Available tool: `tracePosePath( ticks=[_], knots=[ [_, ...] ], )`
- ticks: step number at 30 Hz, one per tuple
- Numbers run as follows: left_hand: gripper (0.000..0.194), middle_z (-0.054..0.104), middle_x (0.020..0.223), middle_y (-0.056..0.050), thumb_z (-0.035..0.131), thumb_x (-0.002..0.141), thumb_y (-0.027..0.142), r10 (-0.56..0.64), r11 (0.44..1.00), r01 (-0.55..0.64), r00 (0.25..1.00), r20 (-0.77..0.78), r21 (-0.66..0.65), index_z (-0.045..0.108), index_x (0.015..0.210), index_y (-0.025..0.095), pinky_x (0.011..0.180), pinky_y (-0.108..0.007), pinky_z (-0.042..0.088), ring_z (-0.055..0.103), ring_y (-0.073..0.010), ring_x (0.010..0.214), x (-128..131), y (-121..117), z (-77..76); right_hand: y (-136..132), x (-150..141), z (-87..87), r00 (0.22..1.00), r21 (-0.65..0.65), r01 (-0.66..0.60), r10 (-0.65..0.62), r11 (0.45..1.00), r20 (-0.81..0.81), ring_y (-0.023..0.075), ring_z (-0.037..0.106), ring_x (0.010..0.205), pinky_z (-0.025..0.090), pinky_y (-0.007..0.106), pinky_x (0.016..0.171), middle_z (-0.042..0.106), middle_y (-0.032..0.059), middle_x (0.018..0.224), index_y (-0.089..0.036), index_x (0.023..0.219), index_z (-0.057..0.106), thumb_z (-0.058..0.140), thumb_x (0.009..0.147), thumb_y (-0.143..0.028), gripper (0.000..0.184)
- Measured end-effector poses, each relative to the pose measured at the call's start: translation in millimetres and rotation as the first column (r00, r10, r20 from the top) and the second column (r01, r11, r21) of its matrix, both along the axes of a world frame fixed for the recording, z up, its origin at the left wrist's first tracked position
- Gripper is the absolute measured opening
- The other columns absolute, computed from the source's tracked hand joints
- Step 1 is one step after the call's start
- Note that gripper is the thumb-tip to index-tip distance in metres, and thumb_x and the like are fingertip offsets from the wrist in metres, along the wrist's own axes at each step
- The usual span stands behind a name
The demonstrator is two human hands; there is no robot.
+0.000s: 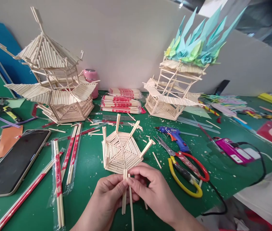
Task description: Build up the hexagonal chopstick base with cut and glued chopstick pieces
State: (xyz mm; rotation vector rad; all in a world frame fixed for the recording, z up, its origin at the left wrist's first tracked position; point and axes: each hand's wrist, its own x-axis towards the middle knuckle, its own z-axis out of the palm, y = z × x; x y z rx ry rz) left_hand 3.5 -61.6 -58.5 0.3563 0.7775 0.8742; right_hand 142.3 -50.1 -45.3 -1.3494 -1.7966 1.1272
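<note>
My left hand (107, 194) pinches a pair of short wooden sticks (124, 202) near their upper ends. Between the thumb and fingers of my right hand (152, 189) is a longer wooden stick (131, 208), held alongside the pair with the tops close together. Just beyond my fingers lies a hexagonal stick base (120, 149), built of pale sticks in rings, with several short posts standing at its corners. Part of another stick (146, 205) shows below my right hand; how it is held is hidden.
Stick pavilions stand at back left (61, 93) and back right (172, 89), the latter topped with paper leaves. Wrapped chopsticks (121, 104) lie between them. Scissors (184, 170) and a blue glue gun (175, 136) are to the right; a phone (15, 160) is left.
</note>
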Motion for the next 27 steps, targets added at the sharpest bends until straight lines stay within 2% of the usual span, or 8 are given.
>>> tracePosePath(
  ticks=[8, 11, 17, 27],
  knots=[
    [0.023, 0.066, 0.063, -0.006, 0.072, 0.065, 0.032, -0.036, 0.999, 0.034, 0.998, -0.056, -0.027, 0.069, 0.068, 0.010, 0.063, -0.023, 0.048, 0.061, -0.0120, 0.059, -2.3, -1.8, -1.3, 7.6, 1.2, -8.0, 0.974, -0.202, 0.020, -0.065, 0.979, -0.219, 0.0115, 0.053, 0.057, 0.044, 0.023, 0.054, 0.055, -0.0002, 0.063, -0.014, 0.073, 0.064, 0.063, 0.076, -0.029, 0.016],
    [0.024, 0.066, 0.065, -0.006, 0.071, 0.067, 0.034, -0.036, 0.999, 0.035, 0.997, -0.073, -0.017, 0.069, 0.069, 0.010, 0.065, -0.025, 0.048, 0.061, -0.0126, 0.060, -2.0, -2.6, -0.8, 9.2, 2.4, -7.3, 0.971, -0.182, 0.041, -0.082, 0.983, -0.224, 0.0120, 0.055, 0.060, 0.045, 0.023, 0.055, 0.057, 0.0008, 0.068, -0.014, 0.074, 0.065, 0.065, 0.074, -0.027, 0.013],
    [0.025, 0.067, 0.064, -0.006, 0.069, 0.068, 0.035, -0.043, 0.999, 0.045, 0.992, -0.115, 0.014, 0.070, 0.071, 0.010, 0.064, -0.023, 0.048, 0.061, -0.0120, 0.058, -1.1, -3.8, 0.3, 12.0, 1.6, -2.2, 0.969, -0.147, 0.038, -0.072, 0.988, -0.235, 0.0084, 0.053, 0.052, 0.042, 0.020, 0.048, 0.056, -0.0009, 0.066, -0.015, 0.072, 0.066, 0.066, 0.073, -0.023, 0.008],
    [0.023, 0.067, 0.063, -0.007, 0.067, 0.071, 0.033, -0.056, 0.998, 0.060, 0.993, -0.108, 0.031, 0.070, 0.070, 0.010, 0.063, -0.022, 0.046, 0.060, -0.0115, 0.059, -1.1, -3.8, -0.7, 11.0, 1.7, 0.7, 0.975, -0.118, 0.027, -0.052, 0.993, -0.214, 0.0076, 0.053, 0.049, 0.041, 0.019, 0.046, 0.055, -0.0016, 0.065, -0.015, 0.072, 0.066, 0.064, 0.073, -0.022, 0.007]
  ],
)
